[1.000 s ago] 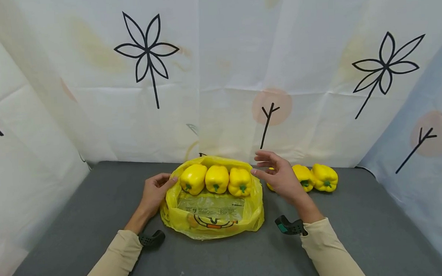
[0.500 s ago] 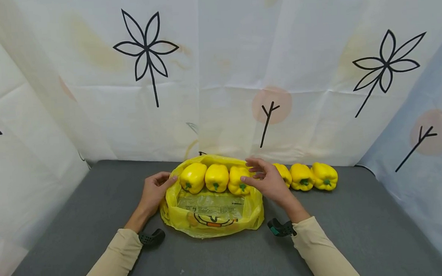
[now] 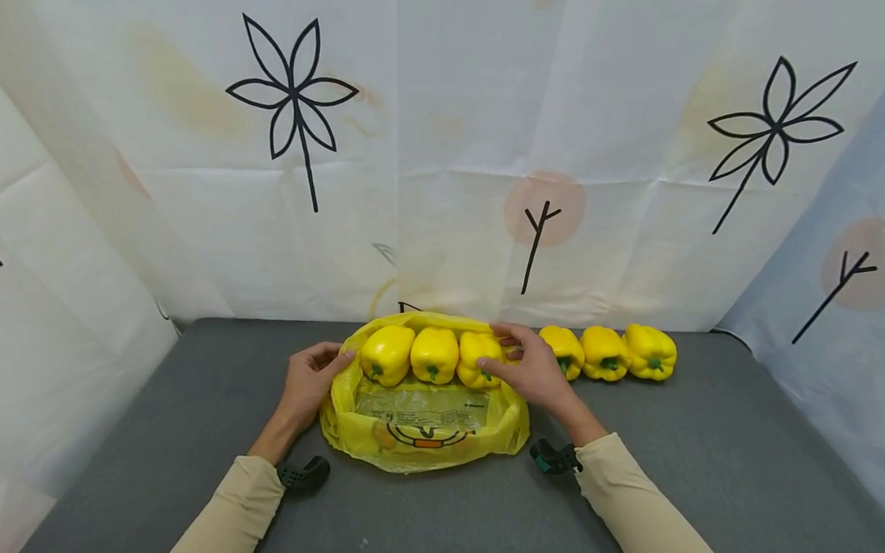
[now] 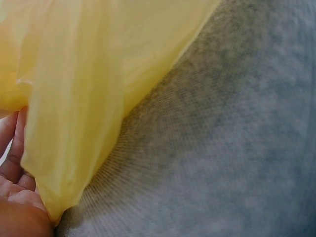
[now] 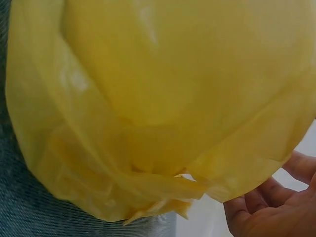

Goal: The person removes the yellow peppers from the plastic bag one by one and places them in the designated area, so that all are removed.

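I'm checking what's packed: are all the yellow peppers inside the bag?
No, three peppers lie on the gray table to the right of the yellow bag.

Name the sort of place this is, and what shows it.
Probably a screened-off recording corner: creased white flower-printed sheets rise behind and beside a flat dark-grey tabletop, and small black wrist-worn devices are in view.

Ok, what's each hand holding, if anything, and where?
Left hand holds the yellow plastic bag by its left rim. Right hand is at the bag's right rim, thumb over the rightmost bagged bell pepper; can't tell if it grips.
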`<state>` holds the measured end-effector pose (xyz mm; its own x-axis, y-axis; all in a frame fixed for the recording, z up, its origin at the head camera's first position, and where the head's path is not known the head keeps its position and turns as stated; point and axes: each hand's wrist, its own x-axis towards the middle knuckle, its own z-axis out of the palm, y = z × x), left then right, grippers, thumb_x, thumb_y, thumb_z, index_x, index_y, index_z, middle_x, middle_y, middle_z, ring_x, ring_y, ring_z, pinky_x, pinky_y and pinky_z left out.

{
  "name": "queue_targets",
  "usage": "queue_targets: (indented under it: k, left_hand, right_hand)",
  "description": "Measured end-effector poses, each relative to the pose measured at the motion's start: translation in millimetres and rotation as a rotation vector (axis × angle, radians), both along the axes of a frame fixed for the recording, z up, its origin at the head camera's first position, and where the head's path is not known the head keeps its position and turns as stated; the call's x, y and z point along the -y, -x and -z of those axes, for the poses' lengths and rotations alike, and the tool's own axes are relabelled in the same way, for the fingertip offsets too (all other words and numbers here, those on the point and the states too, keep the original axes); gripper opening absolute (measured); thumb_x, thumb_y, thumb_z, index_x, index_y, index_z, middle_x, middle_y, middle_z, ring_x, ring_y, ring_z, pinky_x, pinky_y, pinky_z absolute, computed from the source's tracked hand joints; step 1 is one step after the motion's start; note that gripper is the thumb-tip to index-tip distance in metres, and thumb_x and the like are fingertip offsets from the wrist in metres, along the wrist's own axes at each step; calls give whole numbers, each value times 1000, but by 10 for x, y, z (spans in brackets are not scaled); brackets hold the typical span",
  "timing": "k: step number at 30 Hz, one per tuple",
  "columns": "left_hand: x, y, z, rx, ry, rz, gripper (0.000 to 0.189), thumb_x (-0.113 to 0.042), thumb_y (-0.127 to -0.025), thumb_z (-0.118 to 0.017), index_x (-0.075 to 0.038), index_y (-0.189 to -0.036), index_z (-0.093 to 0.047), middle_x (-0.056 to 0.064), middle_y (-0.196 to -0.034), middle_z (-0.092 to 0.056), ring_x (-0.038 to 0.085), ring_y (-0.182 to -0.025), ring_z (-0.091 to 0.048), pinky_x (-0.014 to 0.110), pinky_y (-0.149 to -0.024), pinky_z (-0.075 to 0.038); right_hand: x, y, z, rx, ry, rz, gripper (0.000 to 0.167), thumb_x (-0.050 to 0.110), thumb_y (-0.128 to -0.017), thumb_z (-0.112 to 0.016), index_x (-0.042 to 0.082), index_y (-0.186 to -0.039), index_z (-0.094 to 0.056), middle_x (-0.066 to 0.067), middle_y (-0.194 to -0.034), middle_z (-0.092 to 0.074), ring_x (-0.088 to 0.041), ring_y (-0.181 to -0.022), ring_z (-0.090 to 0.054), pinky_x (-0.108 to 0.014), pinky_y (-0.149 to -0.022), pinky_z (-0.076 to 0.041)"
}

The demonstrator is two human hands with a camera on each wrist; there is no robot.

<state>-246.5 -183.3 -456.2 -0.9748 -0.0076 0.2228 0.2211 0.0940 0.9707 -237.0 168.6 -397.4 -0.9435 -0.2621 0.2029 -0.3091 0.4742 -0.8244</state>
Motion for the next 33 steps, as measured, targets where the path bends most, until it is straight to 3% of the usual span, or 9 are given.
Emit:
queue_targets:
  k: [8, 22, 33]
  left_hand:
    - [6, 9, 5, 0, -6, 4, 34, -18, -100, -69, 12, -115, -67, 9, -100, -67, 11, -85, -64, 23, -73, -57]
    - [0, 10, 2, -1, -6, -4, 33, -17, -99, -70, 12, -115, -67, 7, -100, -67, 11, -87, -64, 23, -74, -56]
    - [9, 22, 20, -8, -3, -3, 33, -17, -99, -69, 12, -115, -67, 7, -99, -67, 11, -86, -64, 22, -74, -56]
  right_hand:
    - [10, 18, 59, -13, -11, 18, 60, 16, -92, -78, -1, -144, -53, -21, -140, -53, -37, -118, -55, -51, -97, -49]
    - [14, 35, 82, 14, 10, 14, 54, 24, -93, -78, -3, -137, -60, -20, -137, -56, -35, -119, -56, -50, -100, -49]
    - [4, 20, 44, 136, 1, 22, 64, 27, -91, -79, 2, -144, -54, -20, -135, -55, -36, -120, -55, -52, -100, -48]
